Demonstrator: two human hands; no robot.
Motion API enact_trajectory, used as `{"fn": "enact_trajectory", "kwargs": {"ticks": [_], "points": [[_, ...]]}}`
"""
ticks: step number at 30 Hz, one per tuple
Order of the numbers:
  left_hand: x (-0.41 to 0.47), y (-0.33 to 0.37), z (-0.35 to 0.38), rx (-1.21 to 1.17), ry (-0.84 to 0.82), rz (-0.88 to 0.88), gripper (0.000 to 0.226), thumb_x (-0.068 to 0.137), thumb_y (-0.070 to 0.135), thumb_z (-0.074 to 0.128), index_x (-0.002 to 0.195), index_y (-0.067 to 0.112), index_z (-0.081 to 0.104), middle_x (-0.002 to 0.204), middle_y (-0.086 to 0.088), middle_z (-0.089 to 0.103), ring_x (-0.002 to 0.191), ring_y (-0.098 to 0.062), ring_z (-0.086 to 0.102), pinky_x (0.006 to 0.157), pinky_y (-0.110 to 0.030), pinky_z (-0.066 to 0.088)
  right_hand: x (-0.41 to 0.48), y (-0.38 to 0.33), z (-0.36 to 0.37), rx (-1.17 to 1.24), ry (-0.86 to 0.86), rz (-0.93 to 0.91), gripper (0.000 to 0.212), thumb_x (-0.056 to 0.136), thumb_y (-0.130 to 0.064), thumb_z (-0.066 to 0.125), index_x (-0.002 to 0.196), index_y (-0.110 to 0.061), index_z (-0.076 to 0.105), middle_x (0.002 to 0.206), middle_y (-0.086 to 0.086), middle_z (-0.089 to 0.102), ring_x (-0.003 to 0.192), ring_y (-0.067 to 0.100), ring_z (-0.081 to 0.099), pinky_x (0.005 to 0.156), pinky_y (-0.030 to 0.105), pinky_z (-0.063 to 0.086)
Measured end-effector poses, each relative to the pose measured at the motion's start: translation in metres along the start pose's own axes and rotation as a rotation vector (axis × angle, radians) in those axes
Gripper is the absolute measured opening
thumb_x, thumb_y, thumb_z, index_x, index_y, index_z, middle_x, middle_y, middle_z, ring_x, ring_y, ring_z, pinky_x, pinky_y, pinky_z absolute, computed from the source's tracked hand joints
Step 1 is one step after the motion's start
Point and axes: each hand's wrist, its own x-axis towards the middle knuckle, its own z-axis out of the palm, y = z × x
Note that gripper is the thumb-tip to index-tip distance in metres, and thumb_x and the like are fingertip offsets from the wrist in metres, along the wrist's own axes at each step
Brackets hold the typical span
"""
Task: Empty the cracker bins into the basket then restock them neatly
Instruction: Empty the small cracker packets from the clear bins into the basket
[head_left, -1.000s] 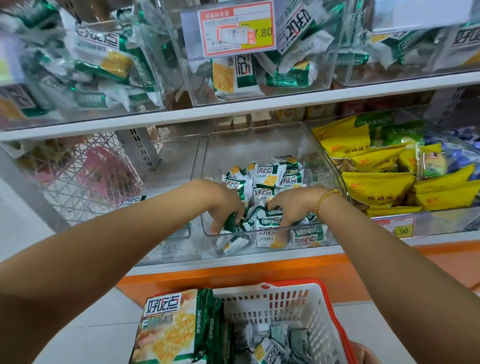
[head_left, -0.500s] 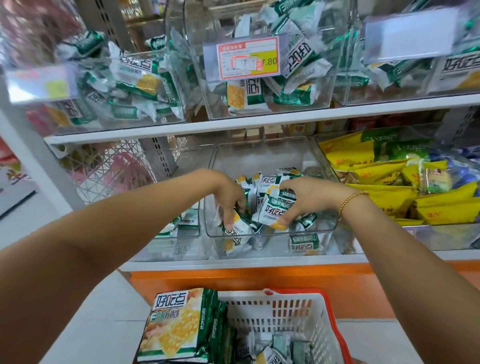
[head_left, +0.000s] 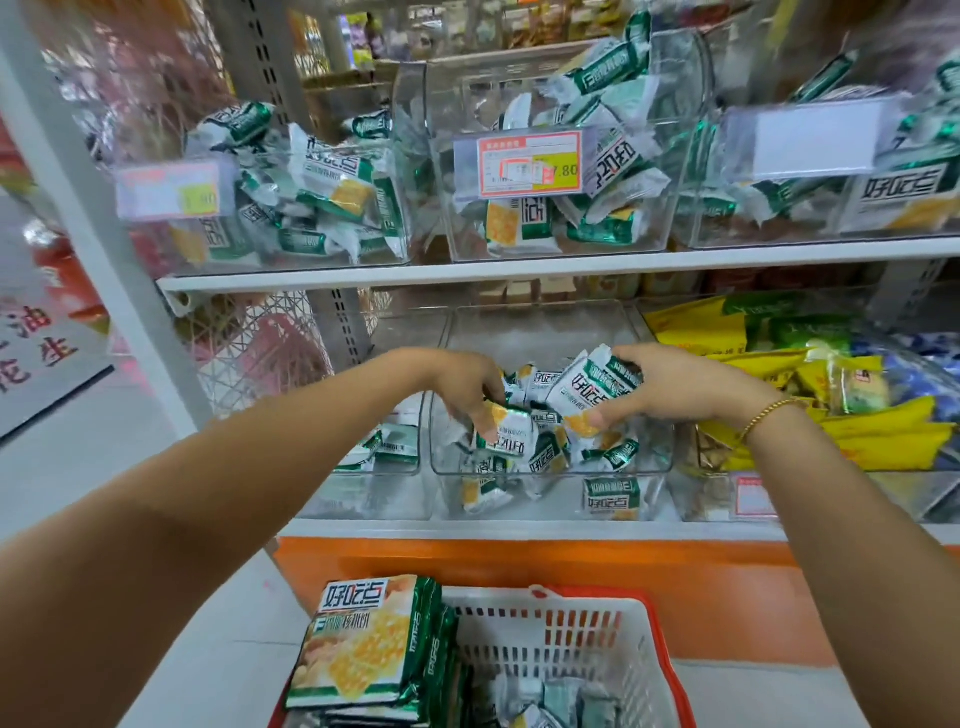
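A clear plastic bin (head_left: 550, 332) on the lower shelf holds small green-and-white cracker packets (head_left: 610, 496). My left hand (head_left: 467, 387) grips a bunch of packets (head_left: 511, 431) above the bin's front. My right hand (head_left: 670, 387) grips another bunch of packets (head_left: 595, 387) beside it. Both bunches are lifted above the bin's pile. Below stands a white basket with a red rim (head_left: 597, 629); it holds large cracker bags (head_left: 363, 639) on its left side and loose small packets (head_left: 550, 701) at the bottom.
The upper shelf carries three clear bins (head_left: 670, 156) of the same crackers with price tags (head_left: 530, 163). Left of the middle lower bin is a nearly empty bin (head_left: 395, 452); to its right a bin of yellow packets (head_left: 857, 436). An orange shelf base (head_left: 519, 561) lies below.
Both hands closed on packets in the bin and raised them out of the pile. The view tilted upward, showing more of the upper shelf.
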Motion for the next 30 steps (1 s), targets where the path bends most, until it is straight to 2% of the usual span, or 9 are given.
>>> {"fn": "enact_trajectory", "kwargs": {"ticks": [3, 5, 9, 11, 14, 19, 21, 24, 30], "points": [[-0.035, 0.0, 0.0, -0.196, 0.123, 0.058, 0.018, 0.079, 0.027, 0.077, 0.079, 0.016, 0.062, 0.073, 0.005, 0.057, 0.06, -0.008, 0.053, 0.058, -0.019, 0.045, -0.014, 0.007, 0.004, 0.314, -0.011, 0.024, 0.086, 0.057, -0.05, 0.087, 0.126, -0.014, 0.052, 0.117, 0.004, 0.065, 0.101, 0.018, 0.066, 0.085, 0.032, 0.056], [-0.06, -0.002, 0.008, -0.395, 0.193, 0.049, 0.021, 0.076, 0.026, 0.078, 0.085, 0.011, 0.067, 0.073, 0.0, 0.058, 0.063, -0.011, 0.05, 0.058, -0.019, 0.042, -0.032, 0.014, 0.012, 0.567, -0.022, 0.014, 0.109, 0.047, -0.055, 0.09, 0.134, -0.007, 0.046, 0.127, 0.012, 0.061, 0.111, 0.024, 0.064, 0.091, 0.041, 0.055], [-0.1, 0.003, 0.049, -0.774, 0.294, 0.047, 0.044, 0.064, 0.032, 0.078, 0.093, 0.0, 0.068, 0.08, -0.005, 0.064, 0.07, -0.012, 0.053, 0.06, -0.019, 0.039, -0.076, 0.029, 0.04, 0.879, -0.133, -0.025, 0.102, 0.036, -0.049, 0.095, 0.121, -0.01, 0.055, 0.112, 0.003, 0.071, 0.102, 0.018, 0.068, 0.073, 0.03, 0.058], [-0.114, 0.011, 0.079, -0.911, 0.266, 0.049, 0.017, 0.078, 0.018, 0.071, 0.071, 0.006, 0.061, 0.058, 0.008, 0.061, 0.051, -0.001, 0.052, 0.05, -0.012, 0.038, -0.093, 0.037, 0.056, 0.803, -0.219, 0.007, 0.094, 0.042, -0.048, 0.094, 0.121, -0.014, 0.056, 0.113, 0.001, 0.071, 0.102, 0.016, 0.068, 0.074, 0.027, 0.057], [-0.122, 0.02, 0.135, -1.161, 0.156, 0.05, 0.025, 0.071, 0.022, 0.07, 0.049, 0.014, 0.061, 0.047, 0.01, 0.052, 0.044, -0.001, 0.05, 0.047, -0.011, 0.042, -0.111, 0.046, 0.083, 0.697, -0.328, 0.14, 0.051, 0.071, -0.031, 0.081, 0.115, -0.017, 0.059, 0.104, -0.003, 0.073, 0.095, 0.012, 0.069, 0.075, 0.024, 0.056], [-0.086, 0.033, 0.243, -1.431, 0.193, -0.243, 0.042, 0.063, 0.036, 0.08, 0.095, 0.012, 0.066, 0.081, 0.0, 0.069, 0.082, -0.017, 0.064, 0.082, -0.034, 0.055, -0.102, 0.068, 0.143, 0.42, -0.368, 0.382, 0.026, 0.078, -0.033, 0.075, 0.095, -0.017, 0.064, 0.089, -0.001, 0.069, 0.074, 0.006, 0.066, 0.07, 0.023, 0.056], [-0.066, 0.047, 0.278, -1.424, 0.284, -0.346, 0.032, 0.071, 0.035, 0.081, 0.091, 0.014, 0.066, 0.095, -0.003, 0.07, 0.088, -0.018, 0.065, 0.086, -0.039, 0.056, -0.09, 0.074, 0.166, 0.244, -0.287, 0.448, 0.035, 0.079, -0.037, 0.076, 0.1, -0.011, 0.065, 0.097, 0.003, 0.068, 0.082, 0.011, 0.063, 0.065, 0.022, 0.05], [-0.035, 0.053, 0.326, -1.523, 0.345, -0.526, 0.029, 0.076, 0.028, 0.079, 0.083, 0.009, 0.059, 0.084, -0.001, 0.059, 0.076, -0.016, 0.059, 0.088, -0.044, 0.054, -0.074, 0.08, 0.202, -0.029, -0.313, 0.49, 0.071, 0.08, -0.043, 0.075, 0.13, 0.002, 0.053, 0.13, 0.017, 0.058, 0.112, 0.028, 0.058, 0.086, 0.031, 0.05], [0.0, 0.042, 0.419, -1.82, 0.383, -0.857, 0.044, 0.077, 0.022, 0.078, 0.105, -0.009, 0.061, 0.08, -0.012, 0.063, 0.067, -0.022, 0.06, 0.066, -0.034, 0.055, -0.05, 0.092, 0.285, -0.201, -0.341, 0.529, 0.071, 0.08, -0.04, 0.075, 0.136, -0.006, 0.048, 0.138, 0.009, 0.053, 0.121, 0.024, 0.055, 0.1, 0.034, 0.046]]}}
